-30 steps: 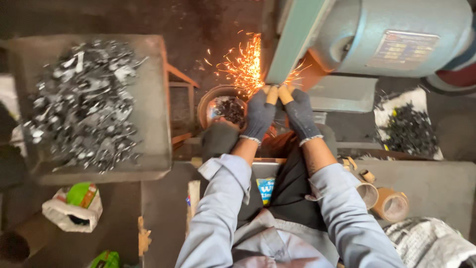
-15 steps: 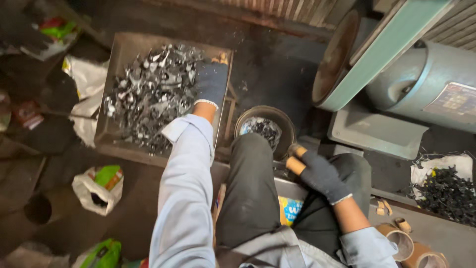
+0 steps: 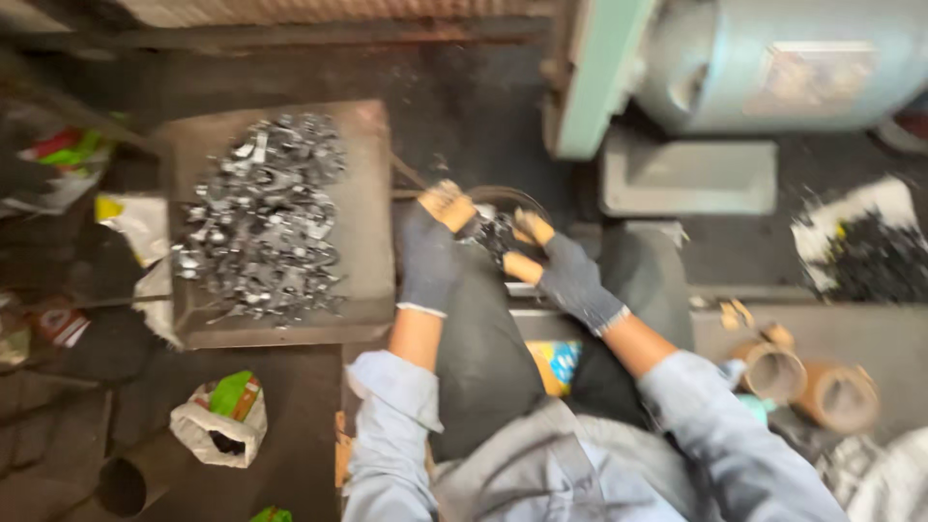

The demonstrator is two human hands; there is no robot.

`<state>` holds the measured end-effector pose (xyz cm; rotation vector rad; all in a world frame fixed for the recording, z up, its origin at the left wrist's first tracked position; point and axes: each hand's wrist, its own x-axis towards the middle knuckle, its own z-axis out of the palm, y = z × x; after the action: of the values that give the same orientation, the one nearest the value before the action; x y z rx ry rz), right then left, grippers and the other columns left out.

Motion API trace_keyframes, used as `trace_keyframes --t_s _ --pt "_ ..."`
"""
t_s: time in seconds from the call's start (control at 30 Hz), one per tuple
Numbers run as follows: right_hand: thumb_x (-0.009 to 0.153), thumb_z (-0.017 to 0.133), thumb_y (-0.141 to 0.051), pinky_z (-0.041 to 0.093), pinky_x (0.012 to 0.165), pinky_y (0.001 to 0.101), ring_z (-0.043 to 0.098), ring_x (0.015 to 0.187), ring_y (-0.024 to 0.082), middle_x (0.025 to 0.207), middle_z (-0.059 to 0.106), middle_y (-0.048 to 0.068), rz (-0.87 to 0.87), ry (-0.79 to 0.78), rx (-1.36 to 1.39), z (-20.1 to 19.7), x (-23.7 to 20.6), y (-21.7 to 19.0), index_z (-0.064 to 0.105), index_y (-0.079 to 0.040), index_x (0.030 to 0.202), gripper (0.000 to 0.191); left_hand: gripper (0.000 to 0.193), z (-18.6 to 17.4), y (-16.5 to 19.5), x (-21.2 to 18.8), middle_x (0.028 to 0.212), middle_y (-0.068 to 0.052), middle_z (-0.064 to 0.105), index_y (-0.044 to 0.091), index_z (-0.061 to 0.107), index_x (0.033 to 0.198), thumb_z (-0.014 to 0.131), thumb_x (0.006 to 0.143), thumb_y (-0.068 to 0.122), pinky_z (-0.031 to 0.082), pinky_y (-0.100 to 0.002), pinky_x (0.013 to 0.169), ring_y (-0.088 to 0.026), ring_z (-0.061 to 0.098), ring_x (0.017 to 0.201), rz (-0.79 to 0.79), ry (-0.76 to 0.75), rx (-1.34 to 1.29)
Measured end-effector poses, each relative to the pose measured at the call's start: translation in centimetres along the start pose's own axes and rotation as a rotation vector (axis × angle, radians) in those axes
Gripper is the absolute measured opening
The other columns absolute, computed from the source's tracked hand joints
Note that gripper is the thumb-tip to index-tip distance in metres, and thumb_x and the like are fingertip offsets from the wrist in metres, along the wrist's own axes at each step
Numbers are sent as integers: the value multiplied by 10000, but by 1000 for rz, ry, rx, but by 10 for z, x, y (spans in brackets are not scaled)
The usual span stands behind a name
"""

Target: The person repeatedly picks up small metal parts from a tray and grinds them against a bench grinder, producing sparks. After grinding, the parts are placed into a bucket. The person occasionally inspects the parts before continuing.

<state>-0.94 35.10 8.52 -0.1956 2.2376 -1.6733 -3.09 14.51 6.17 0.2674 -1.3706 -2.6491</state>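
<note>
While both gloved hands meet over the lap | left hand [image 3: 430, 253] at 10 o'clock of the round bowl [image 3: 498, 232] of small metal parts, fingertips curled, grip unclear through blur | right hand [image 3: 565, 271] at bowl's 4 o'clock, fingers bent, contents unclear | tray [image 3: 362, 193] of metal pieces at 9 o'clock | grinder [image 3: 764, 68] at 1 o'clock.

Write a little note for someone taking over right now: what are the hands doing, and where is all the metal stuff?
Left hand: gloved, hovering at the round bowl above the lap; too blurred to tell if it holds a piece.
Right hand: gloved, at the bowl's other side, grip also unclear.
Tray of shiny metal pieces: to the left, still heaped.
Grinder: ahead on the right, no sparks.
Dark pile: far right.
Done: cannot tell how many. Left: the tray's heap.
</note>
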Motion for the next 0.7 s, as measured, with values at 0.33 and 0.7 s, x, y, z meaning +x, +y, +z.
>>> trace_keyframes --t_s 0.33,0.7 --pt "1061 655 -251 498 859 259 582 997 81 1173 684 22 53 -41 541 -75 -39 36 590 75 1410 482 307 74 -47 -64 1062 -87 719 -33 664 1197 711 985 185 540 -286 850 -128 673 962 94 -364 863" --pt "1028 600 -322 566 631 314 697 738 166 907 697 74 254 1 756 -78 37 29 641 30 1185 388 252 76 -78 17 897 -40 722 19 690 1125 602 1018 229 553 -267 673 -106 669 750 -353 -307 608"
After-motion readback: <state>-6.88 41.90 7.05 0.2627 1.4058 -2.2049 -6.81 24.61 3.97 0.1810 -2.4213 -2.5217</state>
